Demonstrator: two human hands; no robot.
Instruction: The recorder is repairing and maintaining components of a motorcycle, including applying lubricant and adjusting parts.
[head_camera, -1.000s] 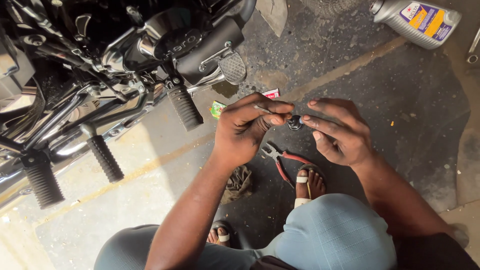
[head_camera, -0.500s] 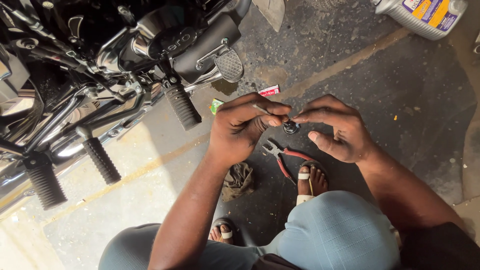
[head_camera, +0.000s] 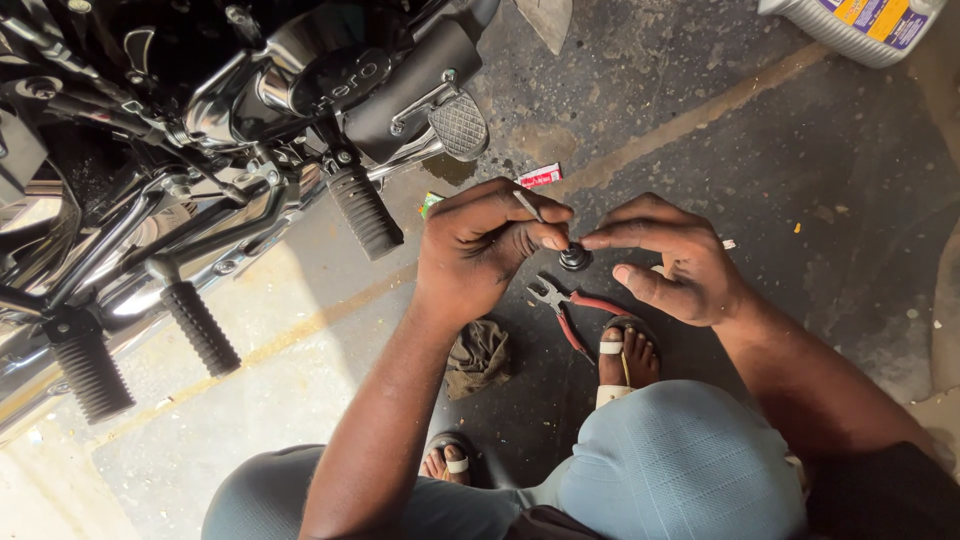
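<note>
While my left hand (head_camera: 480, 250) pinched a thin grey metal pin (head_camera: 527, 205), my right hand (head_camera: 670, 262) gripped the small round black cap (head_camera: 574, 258) by its fingertips — steadied above red-handled pliers (head_camera: 566, 310).

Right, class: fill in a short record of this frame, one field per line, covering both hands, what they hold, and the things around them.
setting: stained concrete floor beside a parked motorcycle
left hand: pinches a thin metal tool, fingertips at a small round dark part
right hand: forefinger touching the same part
below hands: red-handled pliers, crumpled rag
near motorcycle: ribbed black footpegs, small red packet
top right: grey bottle, lying down
</note>
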